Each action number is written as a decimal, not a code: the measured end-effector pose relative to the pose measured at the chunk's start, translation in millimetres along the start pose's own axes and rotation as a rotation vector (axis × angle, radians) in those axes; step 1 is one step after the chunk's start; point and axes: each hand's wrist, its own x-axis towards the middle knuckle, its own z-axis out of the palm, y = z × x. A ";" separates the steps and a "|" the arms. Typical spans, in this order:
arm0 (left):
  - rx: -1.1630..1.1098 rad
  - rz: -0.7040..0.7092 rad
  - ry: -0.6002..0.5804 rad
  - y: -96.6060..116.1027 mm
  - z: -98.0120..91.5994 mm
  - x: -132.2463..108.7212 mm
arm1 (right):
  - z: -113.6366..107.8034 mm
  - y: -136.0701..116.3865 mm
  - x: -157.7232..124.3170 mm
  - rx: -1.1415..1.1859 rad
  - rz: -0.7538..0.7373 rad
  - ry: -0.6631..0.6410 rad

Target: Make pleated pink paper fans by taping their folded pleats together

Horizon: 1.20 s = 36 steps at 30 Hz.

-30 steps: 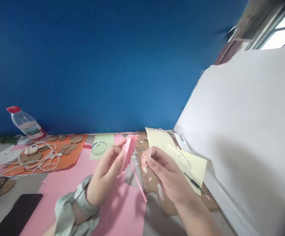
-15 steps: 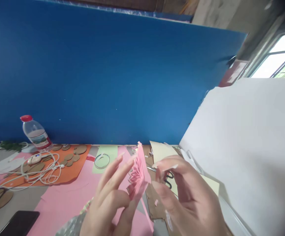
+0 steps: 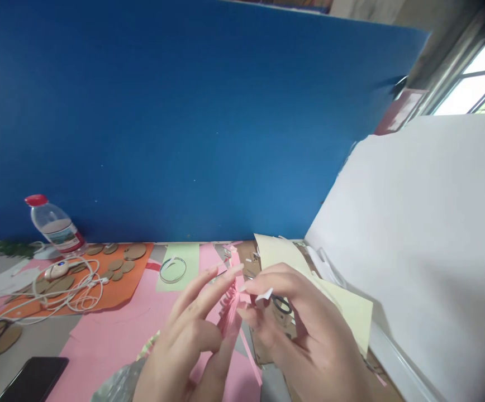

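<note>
A pleated pink paper fan (image 3: 229, 312) is upright between my two hands above the table. My left hand (image 3: 188, 343) holds it from the left, thumb below and longer fingers stretched along its far side. From the right, my right hand (image 3: 313, 329) pinches the fan's edge between thumb and index finger. A small white scrap (image 3: 265, 295) sticks out by the right index finger; whether it is gripped or stuck there I cannot tell. Behind the right hand shows a black loop (image 3: 282, 304), like a scissors handle, partly hidden.
Pink paper sheets (image 3: 120, 335) cover the middle. At left are an orange sheet (image 3: 120, 293) with cardboard discs, a tangled white cable (image 3: 75, 304), a bottle (image 3: 60, 229) and a phone (image 3: 33, 379). Cream paper (image 3: 280, 254) lies right. A blue panel (image 3: 192, 123) stands behind.
My right hand has moved left, from just beside the pink fan to touching its edge. The fan has turned more edge-on. The view has shifted slightly.
</note>
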 end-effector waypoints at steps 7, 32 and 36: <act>0.112 0.082 -0.091 -2.5 -7.6 -3.3 | 2.5 -1.2 -2.2 -0.005 0.005 -0.037; 0.197 -0.071 -0.324 -8.9 -10.6 6.9 | -6.2 4.6 3.4 0.030 0.232 -0.198; 0.097 -0.172 -0.387 -7.5 -9.2 6.6 | -4.5 6.3 6.5 0.031 0.292 -0.173</act>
